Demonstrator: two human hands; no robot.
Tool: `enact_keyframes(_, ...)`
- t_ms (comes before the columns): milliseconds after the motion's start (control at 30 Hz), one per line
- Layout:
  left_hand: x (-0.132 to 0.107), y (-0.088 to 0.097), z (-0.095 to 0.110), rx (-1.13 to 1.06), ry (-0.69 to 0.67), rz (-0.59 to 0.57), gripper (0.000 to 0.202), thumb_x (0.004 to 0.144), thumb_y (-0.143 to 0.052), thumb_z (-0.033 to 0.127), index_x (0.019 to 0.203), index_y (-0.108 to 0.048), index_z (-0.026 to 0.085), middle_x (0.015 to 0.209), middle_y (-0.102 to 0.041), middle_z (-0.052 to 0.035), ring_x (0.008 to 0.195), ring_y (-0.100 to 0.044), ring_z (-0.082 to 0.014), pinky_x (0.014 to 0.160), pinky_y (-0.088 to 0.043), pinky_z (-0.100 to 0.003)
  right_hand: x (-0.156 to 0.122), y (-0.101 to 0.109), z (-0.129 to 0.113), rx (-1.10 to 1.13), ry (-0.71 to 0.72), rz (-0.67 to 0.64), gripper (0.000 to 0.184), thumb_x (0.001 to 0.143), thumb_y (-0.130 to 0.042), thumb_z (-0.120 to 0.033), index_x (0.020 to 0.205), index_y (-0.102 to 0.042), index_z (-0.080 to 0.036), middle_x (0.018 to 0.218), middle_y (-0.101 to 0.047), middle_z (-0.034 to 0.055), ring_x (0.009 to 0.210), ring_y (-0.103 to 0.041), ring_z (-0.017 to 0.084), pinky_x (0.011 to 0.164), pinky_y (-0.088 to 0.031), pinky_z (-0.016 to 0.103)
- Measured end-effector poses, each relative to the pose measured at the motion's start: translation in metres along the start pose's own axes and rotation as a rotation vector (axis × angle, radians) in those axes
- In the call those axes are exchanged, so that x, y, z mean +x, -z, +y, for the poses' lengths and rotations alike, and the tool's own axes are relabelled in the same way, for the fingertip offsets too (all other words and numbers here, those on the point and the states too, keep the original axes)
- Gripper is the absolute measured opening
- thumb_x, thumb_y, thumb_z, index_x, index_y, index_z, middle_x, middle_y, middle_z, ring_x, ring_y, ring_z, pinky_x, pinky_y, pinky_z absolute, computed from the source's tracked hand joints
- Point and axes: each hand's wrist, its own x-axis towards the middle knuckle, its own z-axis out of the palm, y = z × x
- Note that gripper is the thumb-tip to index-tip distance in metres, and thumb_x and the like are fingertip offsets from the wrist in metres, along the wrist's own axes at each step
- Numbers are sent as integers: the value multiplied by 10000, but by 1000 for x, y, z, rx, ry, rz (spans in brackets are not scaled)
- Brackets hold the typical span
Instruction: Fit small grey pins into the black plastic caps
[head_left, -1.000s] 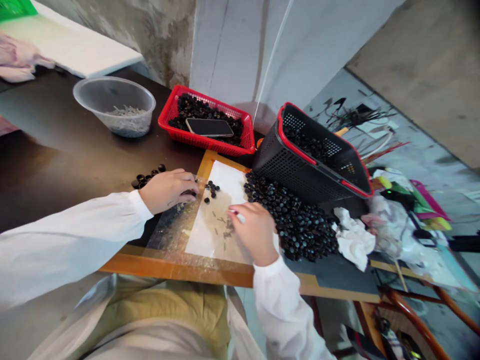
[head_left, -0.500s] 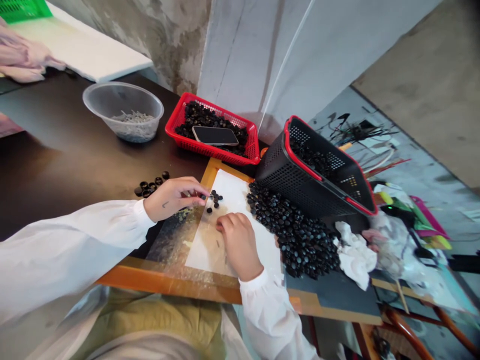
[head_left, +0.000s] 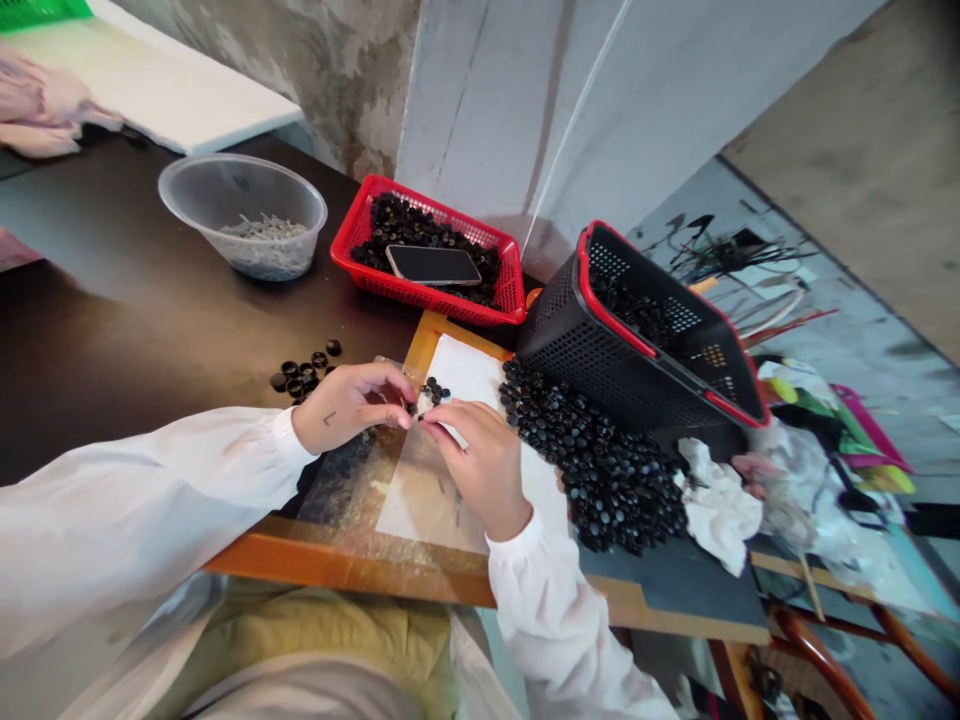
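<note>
My left hand [head_left: 360, 402] is closed in a pinch, with a small black cap [head_left: 411, 408] between thumb and fingers. Close against it, my right hand [head_left: 480, 462] also pinches; a small dark piece, seemingly another black cap, shows at its fingertips. The fingers partly hide both pieces. Just beyond the fingertips, a few loose black caps [head_left: 435, 388] lie on a white sheet of paper [head_left: 465, 360]. A large heap of black caps [head_left: 600, 470] spreads to the right of my right hand. Several larger black caps [head_left: 304, 372] lie beyond my left wrist.
At the back stands a red basket [head_left: 517, 295] of black pieces with a phone [head_left: 435, 265] on top. A tilted black basket [head_left: 577, 345] backs the heap. A clear bowl [head_left: 244, 215] holds small pale pieces. Crumpled white tissue [head_left: 720, 505] lies right.
My right hand has moved up and left until its fingertips meet those of my left hand. The black piece that lay near it on the paper now appears at its fingertips.
</note>
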Motion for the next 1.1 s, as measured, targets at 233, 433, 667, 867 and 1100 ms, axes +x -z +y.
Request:
enact_keyframes(233, -1, 1, 2, -12, 10, -34, 319, 750, -847, 441, 845, -767, 148, 735, -750, -51, 630, -685, -131, 597, -549, -197, 1, -14, 4, 35, 38, 116, 124, 956, -647, -203, 949, -759, -255, 914, -796, 9, 886, -724, 172, 852, -560, 304)
enact_keyframes(433, -5, -2, 0, 16, 52, -3, 324, 727, -865, 437, 813, -764, 141, 732, -746, -49, 630, -672, -128, 592, -538, -194, -5, -17, 9, -52, 135, 129, 139, 962, -628, -152, 967, -742, -231, 916, -797, 9, 871, -718, 165, 935, -570, 315)
enact_keyframes(667, -5, -8, 2, -285, 201, -15, 462, 720, -881, 278, 1104, -657, 152, 822, -772, -44, 656, -710, -138, 601, -588, -213, -4, -15, 9, -42, 149, 202, 262, 916, -720, -260, 1177, -699, -256, 1046, -788, 44, 995, -721, 200, 940, -578, 353)
enact_keyframes(867, -6, -18, 6, -443, 376, -71, 548, 770, -834, 375, 1197, -571, 153, 759, -755, -32, 546, -698, -142, 540, -583, -236, 0, -18, 11, 271, 9, 176, 215, 852, -785, -233, 1056, -762, -296, 1046, -784, 32, 1029, -712, 219, 949, -569, 400)
enact_keyframes(1100, -13, 14, 29, 165, 136, 87, 358, 886, -670, 511, 856, -705, 156, 704, -705, -31, 592, -626, -127, 587, -517, -237, -7, -23, 19, 648, -353, 209, 204, 809, -803, -255, 1010, -785, -284, 982, -801, 21, 910, -744, 192, 890, -597, 346)
